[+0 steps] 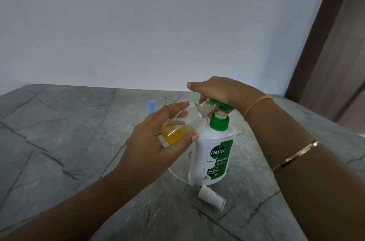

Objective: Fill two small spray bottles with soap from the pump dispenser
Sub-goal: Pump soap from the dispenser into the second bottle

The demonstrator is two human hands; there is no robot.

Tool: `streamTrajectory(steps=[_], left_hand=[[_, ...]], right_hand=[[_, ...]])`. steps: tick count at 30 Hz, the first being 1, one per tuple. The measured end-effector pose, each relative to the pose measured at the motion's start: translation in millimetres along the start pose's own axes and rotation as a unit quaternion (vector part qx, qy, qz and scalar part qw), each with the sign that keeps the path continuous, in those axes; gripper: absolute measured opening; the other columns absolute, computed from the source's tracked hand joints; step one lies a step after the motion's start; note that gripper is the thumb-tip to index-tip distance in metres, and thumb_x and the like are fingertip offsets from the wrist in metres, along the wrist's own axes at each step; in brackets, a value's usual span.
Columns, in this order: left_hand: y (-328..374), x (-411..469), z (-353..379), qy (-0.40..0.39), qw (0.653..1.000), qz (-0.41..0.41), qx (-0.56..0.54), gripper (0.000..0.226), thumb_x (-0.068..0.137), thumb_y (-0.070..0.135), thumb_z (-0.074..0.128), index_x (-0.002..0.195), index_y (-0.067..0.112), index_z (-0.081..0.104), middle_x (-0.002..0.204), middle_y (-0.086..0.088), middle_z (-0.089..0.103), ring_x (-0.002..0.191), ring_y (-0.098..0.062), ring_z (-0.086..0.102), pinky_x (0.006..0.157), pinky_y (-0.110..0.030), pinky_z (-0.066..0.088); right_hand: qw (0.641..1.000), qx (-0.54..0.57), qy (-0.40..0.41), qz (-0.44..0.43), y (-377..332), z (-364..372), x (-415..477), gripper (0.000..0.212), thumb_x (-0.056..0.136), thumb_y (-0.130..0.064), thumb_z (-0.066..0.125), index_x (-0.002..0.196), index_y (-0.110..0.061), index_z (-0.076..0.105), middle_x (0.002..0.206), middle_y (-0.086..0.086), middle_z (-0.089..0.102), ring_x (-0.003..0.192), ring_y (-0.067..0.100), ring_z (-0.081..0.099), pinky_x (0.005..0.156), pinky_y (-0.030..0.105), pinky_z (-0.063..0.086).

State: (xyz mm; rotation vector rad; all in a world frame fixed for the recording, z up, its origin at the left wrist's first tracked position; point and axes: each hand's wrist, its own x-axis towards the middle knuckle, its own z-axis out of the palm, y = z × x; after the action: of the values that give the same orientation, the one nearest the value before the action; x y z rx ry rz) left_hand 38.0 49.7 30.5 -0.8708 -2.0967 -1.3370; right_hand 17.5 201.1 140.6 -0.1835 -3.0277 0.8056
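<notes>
Left hand (156, 142) grips the tilted bottle (178, 132); right hand (219, 90) curls over the pump (214, 151). Looks light and slick; I'd hold mid-body.

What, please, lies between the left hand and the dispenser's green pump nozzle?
The clear spray bottle, part-filled with yellow soap, held tilted, its neck at the nozzle; head view.
</notes>
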Motion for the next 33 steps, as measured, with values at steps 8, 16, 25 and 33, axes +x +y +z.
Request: streamTrajectory(steps=[8, 16, 25, 33], left_hand=[[-1.3, -0.7, -0.4, -0.010, 1.000, 0.010, 0.001, 0.047, 0.068, 0.058, 0.057, 0.112, 0.055, 0.042, 0.105, 0.051, 0.047, 0.099, 0.018, 0.052, 0.077, -0.002, 0.043], [-1.5, 0.5, -0.9, -0.001, 1.000, 0.005, 0.005, 0.048, 0.069, 0.052, 0.068, 0.110, 0.055, 0.042, 0.100, 0.040, 0.052, 0.100, 0.017, 0.051, 0.077, -0.001, 0.043], [-2.6, 0.2, -0.7, -0.007, 1.000, 0.008, 0.004, 0.047, 0.068, 0.059, 0.057, 0.112, 0.057, 0.042, 0.102, 0.047, 0.051, 0.101, 0.014, 0.053, 0.078, -0.007, 0.048], [-2.7, -0.6, -0.8, -0.006, 1.000, 0.013, 0.009, 0.048, 0.068, 0.060, 0.057, 0.114, 0.054, 0.042, 0.102, 0.041, 0.053, 0.101, 0.013, 0.054, 0.078, -0.011, 0.050]], right_hand=[[1.000, 0.006, -0.008, 0.001, 2.0, 3.7, -0.9, 0.043, 0.096, -0.049, 0.039, 0.105, -0.010, 0.055, 0.075, 0.001, 0.050, 0.059, 0.012, 0.048, 0.046, 0.021, 0.031], [0.997, -0.039, 0.056, -0.022, 2.1, 0.1, 8.4, 0.049, 0.093, -0.051, 0.040, 0.092, -0.007, 0.061, 0.038, -0.003, 0.054, 0.031, 0.007, 0.047, 0.044, 0.019, 0.034], [1.000, -0.005, 0.020, -0.001, 3.7, 3.4, 3.9, 0.046, 0.095, -0.049, 0.039, 0.103, -0.009, 0.060, 0.072, 0.001, 0.051, 0.058, 0.012, 0.049, 0.048, 0.023, 0.032], [1.000, -0.014, 0.027, -0.008, 3.1, 5.2, 4.1, 0.049, 0.094, -0.050, 0.041, 0.108, -0.006, 0.060, 0.074, 0.000, 0.050, 0.062, 0.012, 0.048, 0.049, 0.024, 0.031]])
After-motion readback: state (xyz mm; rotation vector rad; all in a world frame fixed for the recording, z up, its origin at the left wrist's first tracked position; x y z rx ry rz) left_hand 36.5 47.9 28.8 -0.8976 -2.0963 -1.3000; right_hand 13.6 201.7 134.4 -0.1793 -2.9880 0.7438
